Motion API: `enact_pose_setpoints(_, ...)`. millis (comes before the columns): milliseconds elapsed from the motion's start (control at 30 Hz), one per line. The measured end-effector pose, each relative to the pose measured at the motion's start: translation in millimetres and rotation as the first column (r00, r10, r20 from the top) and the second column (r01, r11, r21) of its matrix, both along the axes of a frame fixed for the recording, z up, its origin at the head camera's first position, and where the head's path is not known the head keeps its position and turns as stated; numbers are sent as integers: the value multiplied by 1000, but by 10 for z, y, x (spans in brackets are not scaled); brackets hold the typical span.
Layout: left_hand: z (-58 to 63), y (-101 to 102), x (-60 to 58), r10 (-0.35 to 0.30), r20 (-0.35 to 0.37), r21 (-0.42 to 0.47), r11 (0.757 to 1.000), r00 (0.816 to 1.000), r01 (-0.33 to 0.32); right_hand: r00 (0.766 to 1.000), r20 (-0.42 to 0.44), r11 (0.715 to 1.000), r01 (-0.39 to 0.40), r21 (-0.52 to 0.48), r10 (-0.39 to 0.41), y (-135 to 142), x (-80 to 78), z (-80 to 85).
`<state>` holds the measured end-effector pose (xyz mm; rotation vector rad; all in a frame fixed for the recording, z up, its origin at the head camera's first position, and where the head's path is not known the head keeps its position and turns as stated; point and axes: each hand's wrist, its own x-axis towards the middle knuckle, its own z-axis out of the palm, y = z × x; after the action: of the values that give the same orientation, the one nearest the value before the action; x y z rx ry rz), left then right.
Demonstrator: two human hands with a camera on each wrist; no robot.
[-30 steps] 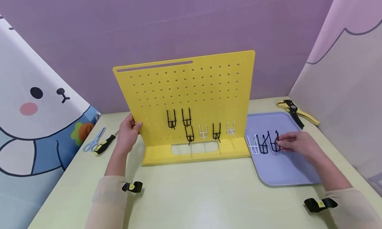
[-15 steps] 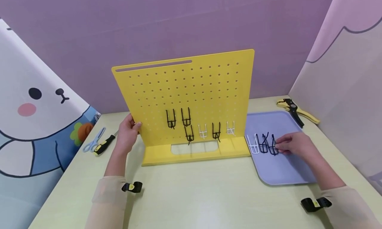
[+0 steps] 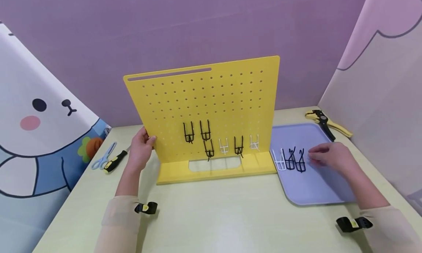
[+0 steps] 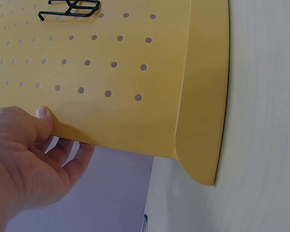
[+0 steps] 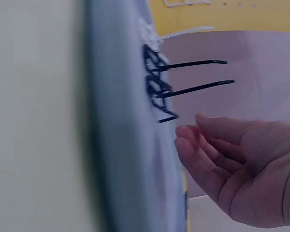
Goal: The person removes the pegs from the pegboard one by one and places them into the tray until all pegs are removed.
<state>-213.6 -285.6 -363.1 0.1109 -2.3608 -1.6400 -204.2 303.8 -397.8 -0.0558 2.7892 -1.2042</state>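
Note:
My left hand (image 3: 141, 148) holds the left edge of an upright yellow pegboard (image 3: 237, 118). In the left wrist view its thumb (image 4: 42, 113) lies on the front face and the fingers pass behind the edge. Several black wire hooks (image 3: 239, 150) and two white ones (image 3: 224, 149) hang on the board's lower part. My right hand (image 3: 331, 157) is over the purple tray (image 3: 316, 189) with nothing in it. Its fingertips are just right of a black wire hook (image 3: 300, 163) lying on the tray. More black hooks (image 3: 290, 161) and white hooks (image 3: 281, 168) lie beside that one.
Light blue scissors (image 3: 103, 157) and a yellow-black screwdriver (image 3: 115, 162) lie left of the board. Yellow-black wire strippers (image 3: 326, 124) lie behind the tray. The tray's left edge is right against the board's base (image 3: 178, 176). A purple wall (image 3: 197, 25) stands behind.
My right hand has set the black hook down on the tray beside the others, let go, and drawn back slightly to the right. The left hand has kept its hold on the pegboard.

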Motion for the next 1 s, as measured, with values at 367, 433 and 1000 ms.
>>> enact_pose_setpoints(367,-17,-16,-9,-17,-26,5,1000,1000,18,961,-240,979,98,-176,-139,-372,3,478)
enact_pose_setpoints(433,-10,-15,-10,-18,-28,3,1000,999,18,954,-264,977,93,-190,-142,-497,10,562)
enact_pose_setpoints(1000,-9,-22,-15,-5,-19,19,1000,1000,6,973,-216,910,-161,-383,81,-1599,-127,683)
